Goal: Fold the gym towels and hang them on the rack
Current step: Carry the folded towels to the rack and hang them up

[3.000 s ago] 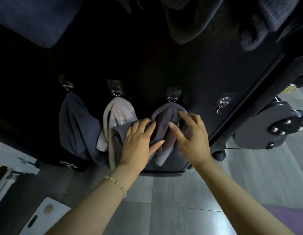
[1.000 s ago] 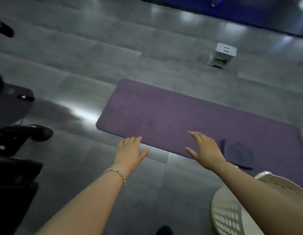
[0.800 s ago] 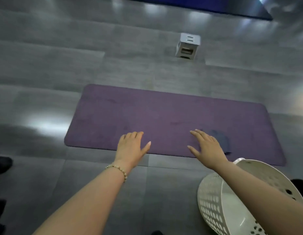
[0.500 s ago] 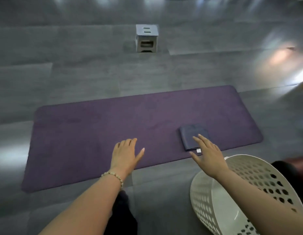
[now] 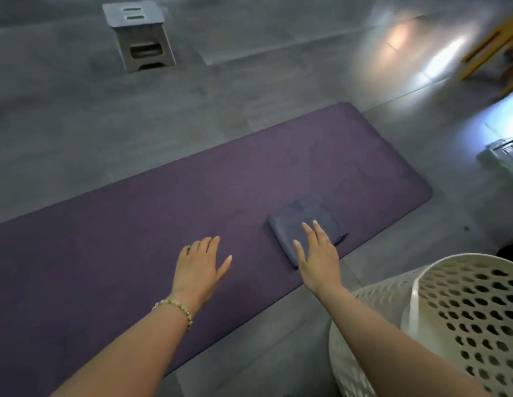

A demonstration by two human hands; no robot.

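Observation:
A folded dark blue towel [image 5: 301, 222] lies on a purple mat [image 5: 134, 224] near the mat's right end. My right hand [image 5: 317, 256] is stretched out over the towel's near edge with straight fingers and holds nothing; whether it touches the cloth I cannot tell. To the left of the towel, my left hand [image 5: 199, 266], with a bead bracelet at the wrist, hovers flat over the mat, also holding nothing. The rack is out of view.
A white perforated laundry basket [image 5: 438, 325] stands at the lower right beside my right arm. A small grey step stool [image 5: 139, 35] sits on the grey tiled floor beyond the mat. Wooden furniture [image 5: 496, 44] shows at the top right, and a pale object [image 5: 504, 153] at the right edge.
I have turned from the hooks with hung towels to the floor mat. The view swung right, and my right hand has come over the folded blue towel.

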